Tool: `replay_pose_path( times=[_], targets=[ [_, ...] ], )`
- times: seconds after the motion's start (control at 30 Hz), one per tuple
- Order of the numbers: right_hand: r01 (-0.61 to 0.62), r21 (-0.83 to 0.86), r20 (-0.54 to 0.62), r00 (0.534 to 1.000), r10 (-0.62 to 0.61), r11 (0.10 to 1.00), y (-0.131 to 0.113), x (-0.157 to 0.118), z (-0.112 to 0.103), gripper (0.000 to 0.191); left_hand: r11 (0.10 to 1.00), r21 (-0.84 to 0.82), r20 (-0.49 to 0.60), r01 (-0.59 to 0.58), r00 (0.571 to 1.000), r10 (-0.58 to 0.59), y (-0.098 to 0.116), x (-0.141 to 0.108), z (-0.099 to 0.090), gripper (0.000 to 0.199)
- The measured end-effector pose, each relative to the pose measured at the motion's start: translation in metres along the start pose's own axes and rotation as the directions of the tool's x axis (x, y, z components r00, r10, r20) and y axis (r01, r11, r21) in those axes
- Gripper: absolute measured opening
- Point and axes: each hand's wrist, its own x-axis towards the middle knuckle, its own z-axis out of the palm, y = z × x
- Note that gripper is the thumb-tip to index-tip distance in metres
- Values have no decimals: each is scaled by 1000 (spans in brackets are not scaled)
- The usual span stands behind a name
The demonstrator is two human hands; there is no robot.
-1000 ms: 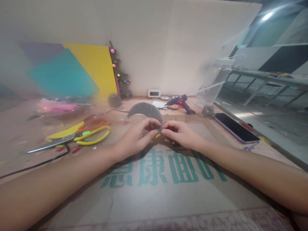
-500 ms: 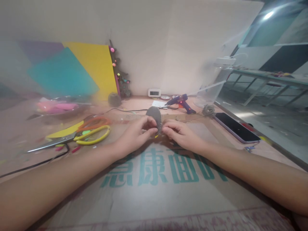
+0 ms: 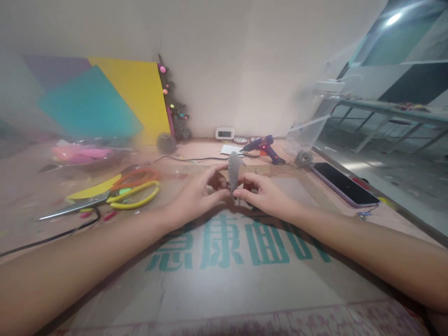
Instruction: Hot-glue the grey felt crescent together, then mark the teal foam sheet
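- Grey and thin, one curved piece (image 3: 233, 173) is between the fingers of my two hands, over the big sheet (image 3: 196, 298) with green writing.
- Its long side goes up and down, and I see its top stick up above the fingers. Its low end is down by both thumbs.
- My left hand (image 3: 205, 192) has thumb and fingers bent close, pinching the piece on its left side.
- My right hand (image 3: 266, 192) pinches it low on the right, fingers curled in.
- Left of the fingers I count one pair of scissors (image 3: 94, 201), blades pointing left.
- Past the fingers are one white clock (image 3: 224, 134) and one glue gun (image 3: 265, 147), its nose pointing left.
- Right of the fingers lies one phone (image 3: 345, 184).
- Far back on the left, I count three coloured sheets (image 3: 89, 105).
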Motion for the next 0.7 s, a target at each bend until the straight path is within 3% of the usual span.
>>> replay_pose_path(
  times=[0.13, 0.27, 0.37, 0.5, 0.7],
  targets=[
    [-38, 92, 34, 999, 35, 995, -1, -1, 1, 16, 999, 38, 39, -12, 999, 11, -1, 2, 0, 20],
    [-62, 100, 40, 998, 58, 993, 0, -2, 2, 20, 988, -156, 90, 6, 996, 8, -1, 3, 0, 30],
    [-20, 56, 46, 999, 18, 998, 0, -2, 2, 21, 981, -187, 81, 46, 996, -32, -2, 4, 0, 32],
    [59, -40, 24, 998, -58, 997, 0, -2, 0, 24, 978, -172, -21, 115, 993, -120, -5, 6, 0, 28],
    [78, -234, -80, 992, -99, 969, 11, 1, -6, 24, 970, -193, -223, 145, 957, -187, -12, 10, -6, 21]
  ],
)
